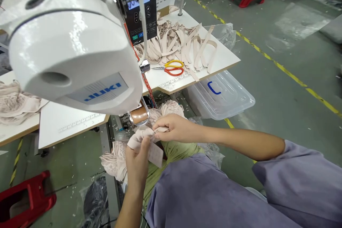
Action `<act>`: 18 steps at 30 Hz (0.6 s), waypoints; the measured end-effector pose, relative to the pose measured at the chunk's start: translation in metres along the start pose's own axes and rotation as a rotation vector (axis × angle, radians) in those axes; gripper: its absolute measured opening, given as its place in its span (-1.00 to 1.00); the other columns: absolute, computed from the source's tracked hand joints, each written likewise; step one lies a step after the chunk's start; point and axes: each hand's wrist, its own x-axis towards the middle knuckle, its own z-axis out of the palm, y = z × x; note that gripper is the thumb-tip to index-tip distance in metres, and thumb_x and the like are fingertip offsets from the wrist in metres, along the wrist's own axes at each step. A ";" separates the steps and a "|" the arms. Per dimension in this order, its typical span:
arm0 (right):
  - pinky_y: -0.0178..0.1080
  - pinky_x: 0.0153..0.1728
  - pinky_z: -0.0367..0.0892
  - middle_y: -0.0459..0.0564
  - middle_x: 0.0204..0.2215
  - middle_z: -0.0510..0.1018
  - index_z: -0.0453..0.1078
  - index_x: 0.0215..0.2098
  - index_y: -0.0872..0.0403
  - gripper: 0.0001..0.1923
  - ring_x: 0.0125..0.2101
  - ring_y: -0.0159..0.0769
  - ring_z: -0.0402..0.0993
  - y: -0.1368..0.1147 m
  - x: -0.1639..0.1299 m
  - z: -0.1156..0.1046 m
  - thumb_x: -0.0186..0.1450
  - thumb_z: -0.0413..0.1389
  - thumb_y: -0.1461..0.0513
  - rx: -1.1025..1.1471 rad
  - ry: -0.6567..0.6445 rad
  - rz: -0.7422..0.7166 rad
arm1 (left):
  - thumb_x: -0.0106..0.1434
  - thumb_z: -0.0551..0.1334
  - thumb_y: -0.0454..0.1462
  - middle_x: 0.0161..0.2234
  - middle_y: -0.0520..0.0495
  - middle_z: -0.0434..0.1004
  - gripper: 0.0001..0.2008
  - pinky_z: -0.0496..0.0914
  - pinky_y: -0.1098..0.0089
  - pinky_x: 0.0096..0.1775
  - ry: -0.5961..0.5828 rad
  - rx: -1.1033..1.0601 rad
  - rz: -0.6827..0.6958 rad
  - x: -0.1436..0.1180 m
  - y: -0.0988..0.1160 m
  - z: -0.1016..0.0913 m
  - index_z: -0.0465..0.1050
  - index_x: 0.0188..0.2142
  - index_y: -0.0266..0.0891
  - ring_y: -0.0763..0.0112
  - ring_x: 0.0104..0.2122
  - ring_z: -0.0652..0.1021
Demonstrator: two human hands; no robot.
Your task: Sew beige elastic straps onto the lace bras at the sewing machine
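In front of the white sewing machine (74,53), low over the lap, my two hands work on a beige bra (155,155). My left hand (137,160) pinches its folded band between thumb and fingers. My right hand (176,128) closes on a narrow end of the same fabric, just right of the left thumb. More beige lace cups (117,160) hang below and left of the hands, and others (172,107) bunch up behind them. How these cups join the held piece is hidden. The machine's sewing end (139,114) is just beyond the fingers.
A pile of beige straps (181,42) and scissors with yellow and red handles (173,67) lie on the white table (224,57). Below its edge stands a clear lidded box (227,96). Beige pieces (16,103) lie at left; a red stool (29,199) is lower left.
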 end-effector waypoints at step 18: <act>-0.29 -0.50 0.01 -0.13 -0.63 0.31 0.35 -0.52 0.11 -0.93 -0.55 -0.44 0.10 -0.057 0.076 -0.043 0.12 0.11 0.34 -0.503 -0.153 -0.185 | 0.15 0.42 -0.13 0.04 -0.21 0.59 -0.18 0.40 0.16 0.11 -0.108 1.055 1.127 0.056 0.000 -0.065 0.17 0.36 -0.06 0.02 0.02 0.59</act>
